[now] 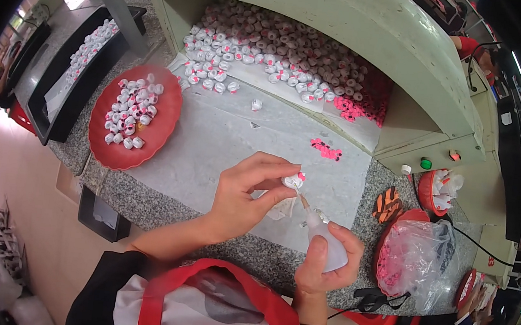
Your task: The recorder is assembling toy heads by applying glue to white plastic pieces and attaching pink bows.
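Between the thumb and fingers of my left hand (241, 195) is a small round white piece with pink marks (294, 180). My right hand (334, 259) is wrapped round a white squeeze bottle (328, 242). The bottle's thin brownish nozzle (304, 201) points up at the white piece, at or close to its lower side; I cannot tell whether they touch. Beyond my hands, a little heap of flat pink pieces (326, 149) lies on the white sheet (225, 133). One loose white piece (256, 105) rests farther back on that sheet.
A red dish (99, 139) of white-and-pink pieces stands at the left. Behind the sheet, a pale green open-fronted box (398, 123) holds many more pieces (273, 37). To the right are an orange-and-black striped item (387, 204), a red basket (425, 192) and a clear plastic bag (431, 256).
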{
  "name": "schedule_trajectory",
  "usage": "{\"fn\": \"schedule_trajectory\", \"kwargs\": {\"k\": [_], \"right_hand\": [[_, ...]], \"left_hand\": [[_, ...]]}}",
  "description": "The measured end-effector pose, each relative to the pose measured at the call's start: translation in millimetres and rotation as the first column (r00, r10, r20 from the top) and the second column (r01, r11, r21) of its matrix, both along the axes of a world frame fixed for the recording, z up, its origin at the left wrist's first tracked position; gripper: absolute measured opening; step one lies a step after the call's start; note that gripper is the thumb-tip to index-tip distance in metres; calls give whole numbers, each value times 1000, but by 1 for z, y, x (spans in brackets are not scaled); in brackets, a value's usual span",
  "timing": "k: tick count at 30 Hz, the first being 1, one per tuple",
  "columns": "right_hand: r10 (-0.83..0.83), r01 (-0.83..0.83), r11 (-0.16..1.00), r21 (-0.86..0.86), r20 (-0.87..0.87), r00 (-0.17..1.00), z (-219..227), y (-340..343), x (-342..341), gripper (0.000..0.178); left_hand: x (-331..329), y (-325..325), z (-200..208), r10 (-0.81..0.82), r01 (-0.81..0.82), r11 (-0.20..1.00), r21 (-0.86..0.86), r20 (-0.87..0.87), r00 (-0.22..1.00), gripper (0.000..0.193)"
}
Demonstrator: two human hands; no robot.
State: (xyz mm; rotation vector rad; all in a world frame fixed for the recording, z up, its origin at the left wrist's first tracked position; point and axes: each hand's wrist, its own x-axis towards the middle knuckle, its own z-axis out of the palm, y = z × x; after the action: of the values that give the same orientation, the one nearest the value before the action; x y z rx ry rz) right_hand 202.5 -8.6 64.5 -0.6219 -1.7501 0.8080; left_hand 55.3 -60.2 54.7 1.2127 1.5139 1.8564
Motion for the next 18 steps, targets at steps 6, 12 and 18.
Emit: {"fn": "schedule_trajectory", "kwargs": {"k": [6, 12, 18], "right_hand": [[-9, 9, 1000, 1, 14, 1000, 1, 3, 1, 24], [16, -17, 999, 29, 34, 999, 3, 4, -2, 24], [19, -20, 999, 47, 27, 999, 1, 7, 1, 24]], "left_hand": [[6, 3, -3, 9, -12, 1000, 23, 161, 987, 33], [5, 2, -4, 46, -47, 999, 0, 100, 994, 31], [5, 2, -3, 71, -71, 997, -13, 33, 997, 31]]}}
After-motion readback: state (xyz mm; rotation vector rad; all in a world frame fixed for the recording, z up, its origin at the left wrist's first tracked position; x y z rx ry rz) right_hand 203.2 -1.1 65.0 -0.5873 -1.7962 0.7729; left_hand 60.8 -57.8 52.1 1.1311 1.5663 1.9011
